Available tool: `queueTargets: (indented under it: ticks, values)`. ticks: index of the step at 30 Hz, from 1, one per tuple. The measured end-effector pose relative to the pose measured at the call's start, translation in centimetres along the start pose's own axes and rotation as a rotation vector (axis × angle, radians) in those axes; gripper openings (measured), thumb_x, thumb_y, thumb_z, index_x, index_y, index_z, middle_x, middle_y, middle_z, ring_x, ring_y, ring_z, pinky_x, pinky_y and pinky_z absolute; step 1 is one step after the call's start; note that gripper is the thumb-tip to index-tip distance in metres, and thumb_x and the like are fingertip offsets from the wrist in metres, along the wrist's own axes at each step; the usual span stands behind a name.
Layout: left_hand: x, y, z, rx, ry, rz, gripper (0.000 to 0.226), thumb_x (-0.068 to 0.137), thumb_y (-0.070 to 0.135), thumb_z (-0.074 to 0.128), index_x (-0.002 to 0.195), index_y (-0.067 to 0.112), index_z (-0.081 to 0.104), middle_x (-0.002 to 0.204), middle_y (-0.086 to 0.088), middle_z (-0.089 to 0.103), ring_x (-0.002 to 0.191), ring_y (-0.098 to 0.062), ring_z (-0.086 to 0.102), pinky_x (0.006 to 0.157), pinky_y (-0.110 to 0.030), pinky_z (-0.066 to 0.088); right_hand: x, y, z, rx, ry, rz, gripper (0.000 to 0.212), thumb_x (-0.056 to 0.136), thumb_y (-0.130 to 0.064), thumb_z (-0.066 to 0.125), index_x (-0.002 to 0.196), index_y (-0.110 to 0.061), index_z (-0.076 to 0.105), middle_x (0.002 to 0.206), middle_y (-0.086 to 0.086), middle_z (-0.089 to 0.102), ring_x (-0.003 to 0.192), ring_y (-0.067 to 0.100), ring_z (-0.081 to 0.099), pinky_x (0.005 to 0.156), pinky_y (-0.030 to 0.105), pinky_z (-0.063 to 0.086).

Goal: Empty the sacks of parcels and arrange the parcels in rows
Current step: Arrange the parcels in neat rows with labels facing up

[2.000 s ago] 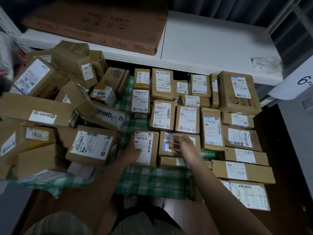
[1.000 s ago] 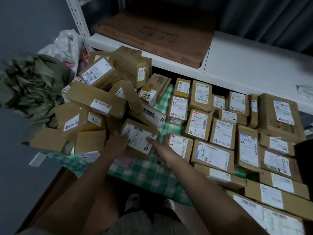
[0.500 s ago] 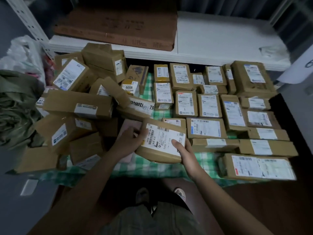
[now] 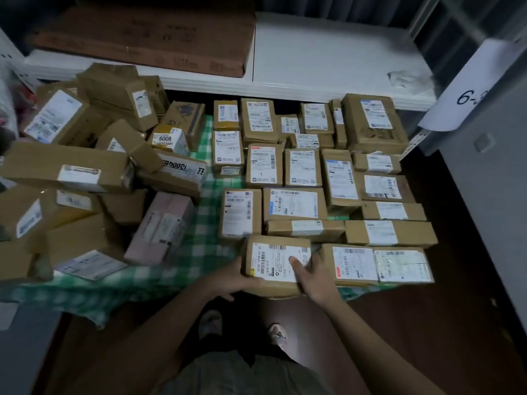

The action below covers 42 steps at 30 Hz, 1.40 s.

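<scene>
A brown cardboard parcel (image 4: 271, 252) with a white label lies at the near edge of the green checked cloth (image 4: 199, 223), at the front of the rows. My left hand (image 4: 228, 282) holds its left near corner. My right hand (image 4: 309, 276) grips its right side, thumb on the label. Right of it lies a long parcel (image 4: 376, 265) with two labels. Behind stand several rows of labelled parcels (image 4: 293, 205). On the left is a loose heap of parcels (image 4: 71, 172), with a pink parcel (image 4: 162, 226) leaning at its edge.
A white shelf (image 4: 328, 61) runs along the back with a large flat brown carton (image 4: 148, 35) on it. A paper sign marked "6-" (image 4: 470, 89) hangs on the right shelving. Dark floor and my feet (image 4: 242, 329) lie below the cloth's edge.
Both hands took the parcel from the heap on the left, carried it right and lowered it to the front of the rows. The view swung right, so the green sack left the frame.
</scene>
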State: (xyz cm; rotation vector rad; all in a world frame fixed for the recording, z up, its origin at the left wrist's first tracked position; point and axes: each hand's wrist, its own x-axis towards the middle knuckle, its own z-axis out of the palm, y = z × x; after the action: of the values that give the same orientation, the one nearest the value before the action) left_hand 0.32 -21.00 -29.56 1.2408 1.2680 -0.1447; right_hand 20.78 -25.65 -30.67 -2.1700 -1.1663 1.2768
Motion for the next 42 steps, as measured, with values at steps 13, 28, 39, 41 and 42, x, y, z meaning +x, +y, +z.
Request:
queueTargets:
  ticks: [13, 28, 39, 41, 42]
  values:
    - [3.4, -0.9, 6.1, -0.233, 0.252, 0.091, 0.063, 0.073, 0.008, 0.082, 0.124, 0.024, 0.049, 0.117, 0.009, 0.059, 0.103, 0.000, 0.056, 0.092, -0.021, 0.048, 1.8, 0.9, -1.1, -1.083, -0.170, -0.444, 0.082, 0.085, -0.053, 0.064, 0.146, -0.016, 0.024, 0.151, 0.017, 0.021, 0.135, 0.036, 0.029, 0.109, 0.045, 0.030]
    - [5.0, 0.6, 7.7, -0.161, 0.265, -0.016, 0.067, 0.085, 0.016, 0.070, 0.137, 0.011, 0.029, 0.134, -0.005, 0.051, 0.103, -0.010, 0.047, 0.083, -0.021, 0.036, 2.8, 2.0, -0.9, -1.018, -0.174, -0.464, 0.066, 0.092, -0.021, 0.059, 0.148, -0.012, 0.024, 0.143, 0.016, 0.032, 0.128, 0.033, 0.040, 0.101, 0.039, 0.041]
    - [4.9, 0.5, 7.5, -0.193, 0.234, -0.040, 0.075, 0.091, 0.008, 0.059, 0.148, 0.021, 0.014, 0.111, -0.004, 0.056, 0.073, -0.006, 0.055, 0.054, -0.015, 0.042, 2.9, 2.8, -1.5, -0.957, -0.180, -0.486, 0.068, 0.092, -0.026, 0.059, 0.149, -0.014, 0.023, 0.144, 0.014, 0.033, 0.129, 0.032, 0.039, 0.101, 0.038, 0.040]
    - [4.9, 0.3, 7.4, -0.214, 0.239, -0.040, 0.076, 0.090, 0.009, 0.061, 0.149, 0.021, 0.016, 0.114, -0.002, 0.055, 0.077, -0.007, 0.056, 0.057, -0.017, 0.044, 2.9, 3.0, -1.6, -0.917, -0.180, -0.490, 0.068, 0.091, -0.027, 0.060, 0.148, -0.015, 0.025, 0.145, 0.012, 0.033, 0.130, 0.030, 0.038, 0.102, 0.037, 0.039]
    - [4.7, 0.3, 7.3, -0.225, 0.240, -0.036, 0.076, 0.090, 0.010, 0.062, 0.149, 0.021, 0.017, 0.116, -0.002, 0.054, 0.079, -0.008, 0.057, 0.059, -0.018, 0.044, 3.0, 3.1, -1.7, -0.896, -0.178, -0.495, 0.067, 0.091, -0.027, 0.060, 0.148, -0.015, 0.027, 0.145, 0.011, 0.033, 0.131, 0.029, 0.037, 0.102, 0.036, 0.038]
